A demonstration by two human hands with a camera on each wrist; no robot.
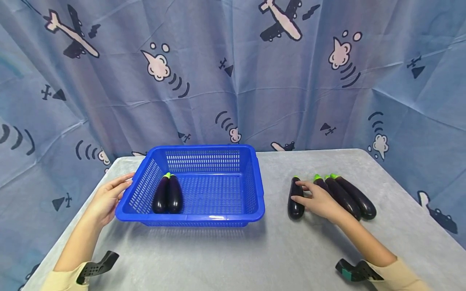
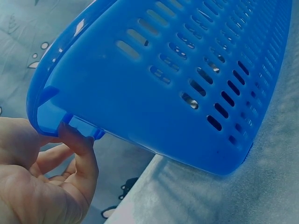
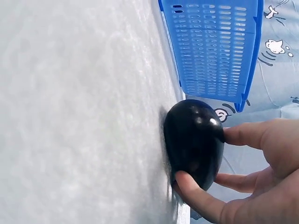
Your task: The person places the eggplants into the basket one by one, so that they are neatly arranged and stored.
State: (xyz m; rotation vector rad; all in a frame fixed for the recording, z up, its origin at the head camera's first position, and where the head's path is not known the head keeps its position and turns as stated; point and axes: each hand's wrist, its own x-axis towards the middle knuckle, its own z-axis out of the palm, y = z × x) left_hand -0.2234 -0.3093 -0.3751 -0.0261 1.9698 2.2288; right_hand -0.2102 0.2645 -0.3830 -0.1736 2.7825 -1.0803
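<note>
A blue plastic basket (image 1: pixel 189 218) stands on the table, with two dark purple eggplants (image 1: pixel 175 196) side by side at its left. My left hand (image 1: pixel 105 200) is at the basket's left end; in the left wrist view, thumb and finger (image 2: pixel 80 144) pinch the rim. Off to the right of the basket, my right hand (image 1: pixel 320 202) grips a single eggplant (image 1: pixel 295 209) from its right side. The right wrist view shows thumb and fingers around this glossy eggplant (image 3: pixel 194 140), its rounded end facing the camera, low at the table surface.
Three more eggplants (image 1: pixel 358 200) with green stem ends lie together just right of my right hand, partly behind it. A grey-white cloth covers the table (image 1: pixel 204 258). Behind it hangs a blue curtain (image 1: pixel 233 81) printed with planes.
</note>
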